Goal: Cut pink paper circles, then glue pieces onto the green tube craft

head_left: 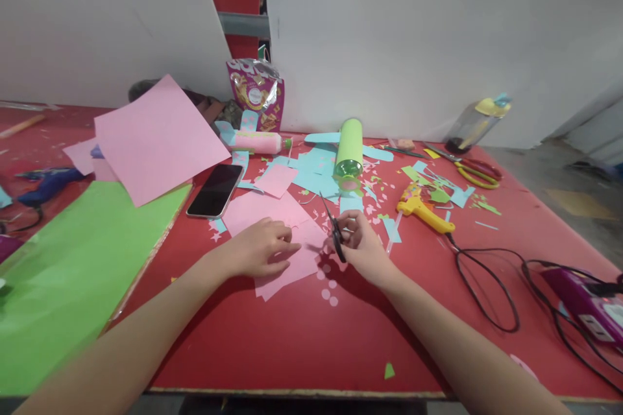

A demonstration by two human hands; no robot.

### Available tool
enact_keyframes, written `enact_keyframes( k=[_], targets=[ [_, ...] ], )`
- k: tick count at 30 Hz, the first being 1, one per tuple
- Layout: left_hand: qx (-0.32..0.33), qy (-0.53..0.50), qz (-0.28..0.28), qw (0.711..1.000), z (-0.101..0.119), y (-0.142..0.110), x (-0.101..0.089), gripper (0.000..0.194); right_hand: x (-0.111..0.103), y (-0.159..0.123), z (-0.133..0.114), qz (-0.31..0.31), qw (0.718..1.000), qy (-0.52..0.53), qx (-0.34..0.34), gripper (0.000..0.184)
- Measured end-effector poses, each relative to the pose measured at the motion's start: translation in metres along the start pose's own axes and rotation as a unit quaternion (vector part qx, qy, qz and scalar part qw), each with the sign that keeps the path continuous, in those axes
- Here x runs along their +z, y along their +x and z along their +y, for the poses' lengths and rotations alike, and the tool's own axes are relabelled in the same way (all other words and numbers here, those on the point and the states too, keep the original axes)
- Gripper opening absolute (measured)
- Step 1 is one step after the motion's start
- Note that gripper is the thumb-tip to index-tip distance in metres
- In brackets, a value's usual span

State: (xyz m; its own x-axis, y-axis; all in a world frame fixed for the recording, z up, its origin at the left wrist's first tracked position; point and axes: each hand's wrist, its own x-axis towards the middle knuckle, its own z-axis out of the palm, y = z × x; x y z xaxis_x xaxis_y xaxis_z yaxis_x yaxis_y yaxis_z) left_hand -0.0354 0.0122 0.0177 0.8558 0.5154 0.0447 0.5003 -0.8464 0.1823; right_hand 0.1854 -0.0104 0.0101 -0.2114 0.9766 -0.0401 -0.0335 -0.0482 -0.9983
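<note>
Fingers (349, 216) of the right hand (367, 251) are grasping a small pair of scissors (337, 240), its dark loops sitting in the grip and its slim metal blades pointing up and away, above a thin pink sheet (304, 266). On the left hand (260, 246), the fingers are lying loosely spread, with nothing visible between them, over that same smooth paper, which is resting on a flat red surface (233, 343); whether they are pressing it, I cannot tell. Small pink discs (326, 294) are lying just beside its lower right edge. Further back, a rounded bottle (351, 138) is showing a lime-green wrap and a shiny, see-through green end, with flat blue paper wings (324, 137) sticking out on both sides. Left of it, a slimmer pink-wrapped bottle (257, 142) is lying on its side, near a crinkly, glossy snack bag (257, 94) that is standing upright. A glassy black phone (217, 191) is lying between the pink sheet and a broad, bright green sheet (97, 266). On the right, a yellow plastic glue gun (426, 213) is trailing a thin, looping black cord (517, 321), with jagged paper scraps (440, 196) lying just beside it.
</note>
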Motion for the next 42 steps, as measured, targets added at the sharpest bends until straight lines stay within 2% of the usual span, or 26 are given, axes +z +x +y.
enact_keyframes(
  k=[3, 9, 13, 18, 42],
  targets=[
    [0.005, 0.013, 0.024, 1.0, 0.003, 0.002, 0.004, 0.023, 0.003, -0.002, -0.004, -0.055, 0.994, 0.086, 0.04, 0.041],
    [-0.032, -0.03, 0.055, 0.998, 0.009, 0.009, 0.017, 0.019, 0.008, -0.006, -0.004, -0.086, 0.987, 0.109, 0.077, 0.042],
    [-0.08, -0.039, 0.057, 0.994, 0.014, 0.012, 0.022, 0.012, 0.008, -0.006, -0.003, -0.083, 0.987, 0.116, 0.075, 0.041],
    [-0.109, -0.057, 0.05, 0.991, 0.017, 0.012, 0.023, 0.014, 0.006, -0.005, -0.003, -0.063, 0.99, 0.105, 0.073, 0.041],
    [-0.141, -0.174, 0.037, 0.974, 0.018, 0.011, 0.014, 0.012, -0.002, 0.002, -0.003, 0.001, 0.992, 0.109, 0.057, 0.041]
  ],
)
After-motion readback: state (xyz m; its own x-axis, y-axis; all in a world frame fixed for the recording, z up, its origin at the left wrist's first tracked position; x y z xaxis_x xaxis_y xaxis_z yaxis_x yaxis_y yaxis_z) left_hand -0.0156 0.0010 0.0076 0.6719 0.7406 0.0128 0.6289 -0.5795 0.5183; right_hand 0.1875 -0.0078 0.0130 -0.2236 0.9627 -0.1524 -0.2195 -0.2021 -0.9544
